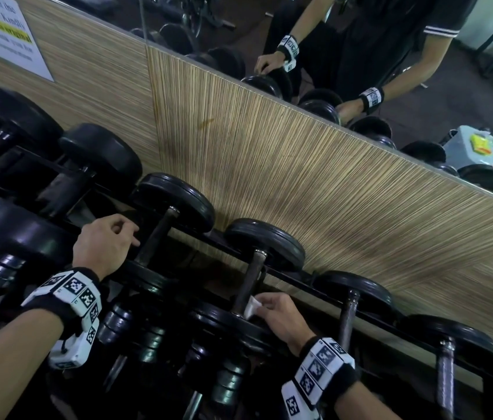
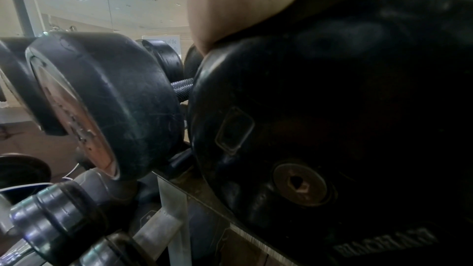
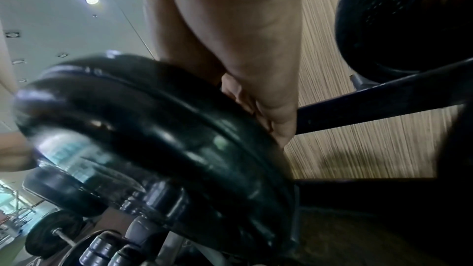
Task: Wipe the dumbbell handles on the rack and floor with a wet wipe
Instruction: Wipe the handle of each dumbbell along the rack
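On the top rack row, your right hand (image 1: pixel 281 316) pinches the wet wipe (image 1: pixel 251 307) against the low end of a dumbbell handle (image 1: pixel 249 281), likely starting a stroke. Left hand (image 1: pixel 104 245) loosely curled, empty, beside the neighbouring handle (image 1: pixel 157 234), probably steadying.

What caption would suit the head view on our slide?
Right hand presses a wet wipe against a racked dumbbell handle; left hand hovers nearby.

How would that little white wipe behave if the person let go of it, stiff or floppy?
Probably floppy: the wet wipe looks crumpled and folded where the right hand pinches it against the dumbbell handle. It is likely very light, since fingertips alone hold it. Being wet, it might cling to the bar rather than drop, though that is a guess.
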Motion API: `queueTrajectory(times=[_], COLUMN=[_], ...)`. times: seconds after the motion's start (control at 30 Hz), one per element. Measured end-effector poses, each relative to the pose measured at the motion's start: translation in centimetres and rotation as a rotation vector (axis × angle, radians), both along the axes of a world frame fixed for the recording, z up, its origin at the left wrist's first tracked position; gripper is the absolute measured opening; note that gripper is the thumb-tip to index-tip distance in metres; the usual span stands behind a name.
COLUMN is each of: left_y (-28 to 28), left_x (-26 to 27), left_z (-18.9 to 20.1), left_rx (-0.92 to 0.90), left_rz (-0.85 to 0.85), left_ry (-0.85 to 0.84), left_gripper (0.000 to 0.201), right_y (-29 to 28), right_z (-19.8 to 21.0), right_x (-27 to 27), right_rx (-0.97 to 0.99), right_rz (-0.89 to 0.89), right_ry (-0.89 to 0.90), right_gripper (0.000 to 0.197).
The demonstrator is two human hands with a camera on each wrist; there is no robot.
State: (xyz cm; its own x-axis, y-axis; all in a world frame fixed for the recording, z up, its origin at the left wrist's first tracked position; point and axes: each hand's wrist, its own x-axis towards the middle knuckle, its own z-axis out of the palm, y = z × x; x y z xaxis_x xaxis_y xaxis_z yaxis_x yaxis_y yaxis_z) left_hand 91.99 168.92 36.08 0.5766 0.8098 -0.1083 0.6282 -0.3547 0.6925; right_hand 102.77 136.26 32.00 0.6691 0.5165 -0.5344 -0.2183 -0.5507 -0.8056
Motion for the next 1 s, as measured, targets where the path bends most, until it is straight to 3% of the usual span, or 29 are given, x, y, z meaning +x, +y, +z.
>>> queueTrajectory(times=[0.3,0.37,0.57,0.7,0.83,0.93,1.0], left_y=[-0.1,-0.1,0.0,-0.2,-0.2,-0.2,-0.2], left_x=[0.1,0.1,0.0,0.0,0.0,0.0,-0.1], left_z=[-0.1,0.0,-0.1,0.0,0.1,0.0,0.1], left_rx=[0.012,0.007,-0.001,0.002,-0.001,-0.003,0.004], left_rz=[0.003,0.004,0.002,-0.007,-0.005,-0.003,-0.003], left_ry=[0.003,0.002,-0.005,-0.009,-0.01,-0.012,-0.011], left_gripper=[0.021,0.021,0.022,0.022,0.022,0.022,0.022], right_y=[-0.4,0.1,2.8,1.8,0.1,0.0,0.6], right_z=[0.3,0.2,-0.6,-1.0,-0.2,0.1,0.2], right_x=[-0.3,0.4,4.8,2.9,-0.1,0.0,1.1], right_rx=[-0.024,-0.015,0.028,-0.027,-0.082,-0.018,0.005], right_rz=[-0.033,-0.051,-0.322,-0.178,0.036,-0.027,-0.136], right_ry=[0.117,0.082,-0.149,-0.219,-0.101,-0.113,-0.304], right_gripper=[0.009,0.012,0.022,0.026,0.012,0.016,0.021])
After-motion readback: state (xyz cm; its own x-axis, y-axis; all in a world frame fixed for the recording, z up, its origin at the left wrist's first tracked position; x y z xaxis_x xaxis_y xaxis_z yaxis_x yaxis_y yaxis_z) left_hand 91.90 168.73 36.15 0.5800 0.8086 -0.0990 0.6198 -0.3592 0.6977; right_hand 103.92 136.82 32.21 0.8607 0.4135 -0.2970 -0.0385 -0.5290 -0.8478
